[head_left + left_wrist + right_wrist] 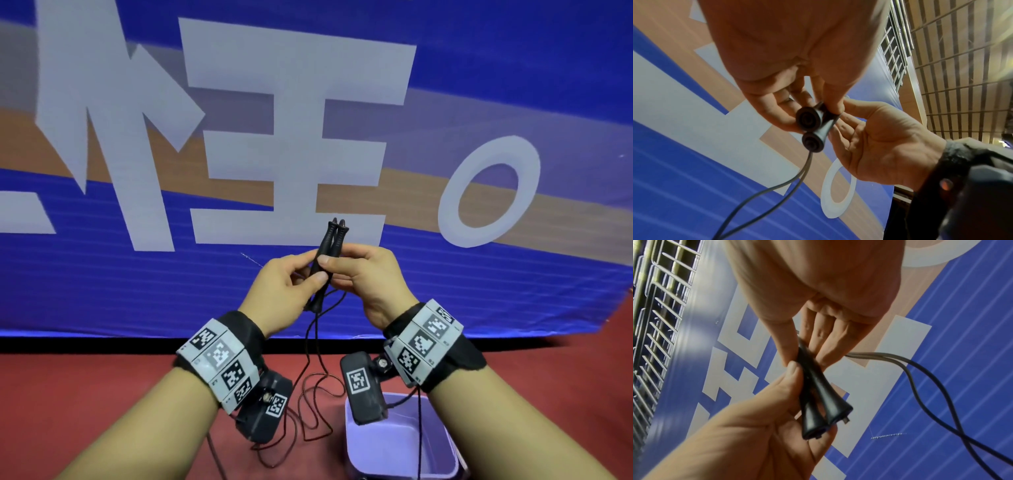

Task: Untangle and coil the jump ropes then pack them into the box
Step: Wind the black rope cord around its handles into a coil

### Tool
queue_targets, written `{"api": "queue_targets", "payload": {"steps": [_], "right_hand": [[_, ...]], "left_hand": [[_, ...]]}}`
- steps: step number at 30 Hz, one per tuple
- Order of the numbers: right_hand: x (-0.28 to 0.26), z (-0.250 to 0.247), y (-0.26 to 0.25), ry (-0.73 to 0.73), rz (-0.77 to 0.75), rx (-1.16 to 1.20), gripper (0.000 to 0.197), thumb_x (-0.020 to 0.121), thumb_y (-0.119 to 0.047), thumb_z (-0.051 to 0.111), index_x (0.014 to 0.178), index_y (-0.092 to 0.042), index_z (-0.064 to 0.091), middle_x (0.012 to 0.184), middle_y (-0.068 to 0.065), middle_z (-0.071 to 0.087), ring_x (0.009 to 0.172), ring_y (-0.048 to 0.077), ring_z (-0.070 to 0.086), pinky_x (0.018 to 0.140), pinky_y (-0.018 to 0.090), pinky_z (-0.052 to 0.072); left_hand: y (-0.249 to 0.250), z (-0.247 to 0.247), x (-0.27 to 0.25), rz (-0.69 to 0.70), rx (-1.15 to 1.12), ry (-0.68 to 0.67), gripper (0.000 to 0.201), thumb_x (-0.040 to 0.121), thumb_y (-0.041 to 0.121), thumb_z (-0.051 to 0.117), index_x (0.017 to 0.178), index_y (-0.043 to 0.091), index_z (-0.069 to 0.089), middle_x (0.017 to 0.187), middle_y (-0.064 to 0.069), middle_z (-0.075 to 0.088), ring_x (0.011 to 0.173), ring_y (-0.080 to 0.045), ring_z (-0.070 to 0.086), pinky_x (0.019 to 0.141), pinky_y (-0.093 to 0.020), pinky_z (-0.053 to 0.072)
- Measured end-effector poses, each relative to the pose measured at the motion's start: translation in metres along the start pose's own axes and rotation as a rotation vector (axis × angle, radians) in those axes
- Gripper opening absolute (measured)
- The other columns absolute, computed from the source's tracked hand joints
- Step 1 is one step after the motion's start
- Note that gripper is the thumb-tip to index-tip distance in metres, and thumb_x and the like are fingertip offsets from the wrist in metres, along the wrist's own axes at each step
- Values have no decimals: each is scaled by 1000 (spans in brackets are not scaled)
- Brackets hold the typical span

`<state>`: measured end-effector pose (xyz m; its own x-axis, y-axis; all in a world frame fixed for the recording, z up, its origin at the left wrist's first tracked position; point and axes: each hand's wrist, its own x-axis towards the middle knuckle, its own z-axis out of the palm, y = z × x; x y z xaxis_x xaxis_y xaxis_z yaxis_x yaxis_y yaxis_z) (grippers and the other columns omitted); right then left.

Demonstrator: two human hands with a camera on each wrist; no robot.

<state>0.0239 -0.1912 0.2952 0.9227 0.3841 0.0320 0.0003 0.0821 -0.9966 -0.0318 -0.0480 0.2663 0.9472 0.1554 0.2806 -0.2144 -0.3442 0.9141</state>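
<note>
Two black jump-rope handles (334, 236) are held side by side and upright, in front of the banner. My left hand (308, 275) pinches them from the left and my right hand (339, 265) pinches them from the right, thumbs toward me. Their thin dark cord (310, 346) hangs from the handles' lower ends down to loose loops on the red floor. In the left wrist view the round end caps of the handles (809, 125) face the camera, with the cord (777, 188) trailing below. The right wrist view shows the handles (818, 402) between both hands. A lavender box (383, 445) stands open at the lower right.
A blue banner (479, 85) with big white characters fills the back, with a black strip along its foot. The floor (102, 394) is red. Metal railings (659, 321) show beside the banner in the wrist views.
</note>
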Motion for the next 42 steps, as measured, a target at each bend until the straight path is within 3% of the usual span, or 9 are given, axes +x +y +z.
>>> {"api": "queue_targets", "payload": {"steps": [4,8,15,20,28,33,36,39,42], "right_hand": [[7,-4,-1,7,-13,83,16,85,0,71,100,0,74,94,16,76,88,27,74,78,29,57],[14,-7,1,19,-27,125,13,86,1,70,98,4,73,85,17,72,76,25,69,67,25,57],[26,-13,6,-38,-50,81,18,88,1,69,103,10,68,82,15,71,74,23,68,67,27,58],[30,-17,4,-57,-57,111,26,95,-18,64,107,4,69,93,18,71,83,26,72,65,33,61],[27,-20,4,-145,-41,141,23,95,-14,63,104,7,67,93,20,71,84,30,73,65,36,61],[32,-28,0,48,-230,-216,36,82,-38,77,83,-6,62,63,1,61,56,10,55,52,27,45],[41,-39,7,128,-330,-227,45,72,-46,81,91,-19,52,86,-5,54,71,9,49,67,21,44],[45,-38,20,-122,-261,-240,49,81,-45,72,119,-19,58,117,4,65,109,13,61,96,26,49],[39,-31,28,-195,-188,-297,19,101,-23,55,110,-8,64,76,10,68,74,18,67,81,38,54]], "left_hand": [[2,5,3,-43,-94,40,23,96,18,63,116,24,72,84,-4,73,73,-12,67,68,-26,56],[2,10,4,-128,-114,-117,22,103,22,48,114,16,66,98,-3,74,82,-16,72,73,-36,61],[-11,14,12,-133,46,-64,22,105,21,42,104,14,62,73,6,64,62,-9,58,66,-36,50],[-14,9,11,-107,111,-102,22,104,25,42,102,16,61,75,3,65,66,-11,59,66,-38,50],[-2,0,4,-119,85,-184,20,105,18,40,106,14,59,75,1,63,69,-18,67,61,-33,55],[1,-5,3,-173,-63,-149,22,106,16,39,100,7,59,69,2,59,60,-15,53,56,-26,42],[6,-6,0,-189,-198,-192,24,107,14,37,101,3,57,69,0,56,58,-15,49,49,-19,37],[10,-6,-2,-173,-297,-168,25,106,14,36,99,3,57,69,-1,55,55,-15,48,46,-17,35],[13,-11,1,-151,-385,-6,24,106,14,36,97,6,57,68,-2,55,54,-14,47,43,-15,33]]}}
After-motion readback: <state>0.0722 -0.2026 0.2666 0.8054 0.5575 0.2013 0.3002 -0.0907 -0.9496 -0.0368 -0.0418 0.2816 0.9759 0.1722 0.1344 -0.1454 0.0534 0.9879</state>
